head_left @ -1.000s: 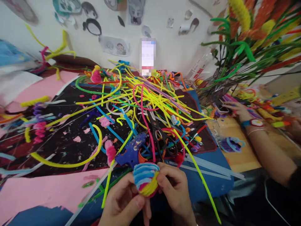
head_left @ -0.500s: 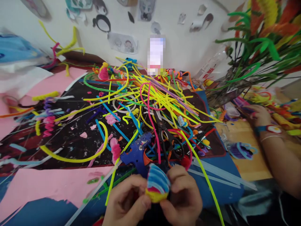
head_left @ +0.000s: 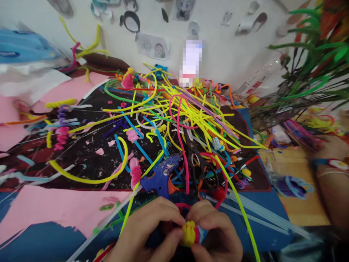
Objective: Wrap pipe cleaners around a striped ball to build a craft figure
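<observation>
A small ornament wound from yellow, magenta and blue pipe cleaners (head_left: 189, 233) is held low in the middle of the head view, with its yellow end turned to the left. My left hand (head_left: 155, 227) pinches that yellow end between thumb and fingertips. Around the blue part curl the fingers of my right hand (head_left: 219, 229), hiding most of it. Just beyond my hands lies a blue glue gun (head_left: 162, 176) with an orange trigger. Black-handled scissors (head_left: 197, 158) rest to its right, partly under a magenta pipe cleaner (head_left: 183, 153).
Many yellow pipe cleaners (head_left: 188, 112) are heaped at the table's back. Pink sheets (head_left: 62, 211) lie at left, clear glue sticks (head_left: 259, 207) at right. A pixelated upright screen (head_left: 192, 60) stands against the wall. At far right are pipe-cleaner flowers (head_left: 308, 72) and another person's arm (head_left: 331, 185).
The ornament has been tipped over: its blue striped side faced up before, and now the yellow end shows. The view has shifted slightly left, and the other person's hand has moved.
</observation>
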`<state>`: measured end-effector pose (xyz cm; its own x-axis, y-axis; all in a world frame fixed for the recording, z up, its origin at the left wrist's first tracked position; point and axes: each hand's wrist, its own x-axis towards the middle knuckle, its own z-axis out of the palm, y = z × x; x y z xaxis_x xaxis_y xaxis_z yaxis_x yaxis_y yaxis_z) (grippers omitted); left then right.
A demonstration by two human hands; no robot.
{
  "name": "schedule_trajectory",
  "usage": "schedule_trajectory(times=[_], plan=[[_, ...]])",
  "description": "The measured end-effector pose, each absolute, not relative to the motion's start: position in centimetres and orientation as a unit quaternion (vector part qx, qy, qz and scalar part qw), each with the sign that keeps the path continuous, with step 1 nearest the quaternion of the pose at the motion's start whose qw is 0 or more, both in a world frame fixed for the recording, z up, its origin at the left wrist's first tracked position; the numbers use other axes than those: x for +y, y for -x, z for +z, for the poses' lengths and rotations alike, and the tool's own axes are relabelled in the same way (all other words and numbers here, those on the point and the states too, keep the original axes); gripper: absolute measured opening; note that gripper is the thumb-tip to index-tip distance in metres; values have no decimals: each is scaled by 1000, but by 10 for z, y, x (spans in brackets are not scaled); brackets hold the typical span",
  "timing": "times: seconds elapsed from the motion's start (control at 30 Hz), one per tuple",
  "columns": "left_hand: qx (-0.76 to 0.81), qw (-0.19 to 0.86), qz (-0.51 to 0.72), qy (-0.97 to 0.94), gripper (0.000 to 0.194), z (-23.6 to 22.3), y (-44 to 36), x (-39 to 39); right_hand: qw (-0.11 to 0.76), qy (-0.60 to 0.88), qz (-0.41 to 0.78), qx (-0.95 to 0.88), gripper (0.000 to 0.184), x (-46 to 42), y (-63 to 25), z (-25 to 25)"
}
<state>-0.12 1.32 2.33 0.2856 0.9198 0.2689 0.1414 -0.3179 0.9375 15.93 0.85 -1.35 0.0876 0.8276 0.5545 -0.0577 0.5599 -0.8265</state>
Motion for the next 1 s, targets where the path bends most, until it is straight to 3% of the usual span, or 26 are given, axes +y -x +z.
schedule_trajectory(times=[0.1,0.4,0.63,0.93,1.0], plan=[[379,414,453,-692,29,22,-2,16,655,318,396,-559,6,4,-165,-16],[346,358,467,-731,9,18,-4,16,638,298,561,-436,8,-5,-166,-20],[368,307,443,-758,18,16,-5,13,618,298,572,-449,13,-5,-166,-19],[404,273,416,-767,8,20,-3,12,614,280,576,-462,11,-2,-168,-22],[400,281,402,-774,16,20,-3,13,618,274,575,-460,12,-2,-168,-23]])
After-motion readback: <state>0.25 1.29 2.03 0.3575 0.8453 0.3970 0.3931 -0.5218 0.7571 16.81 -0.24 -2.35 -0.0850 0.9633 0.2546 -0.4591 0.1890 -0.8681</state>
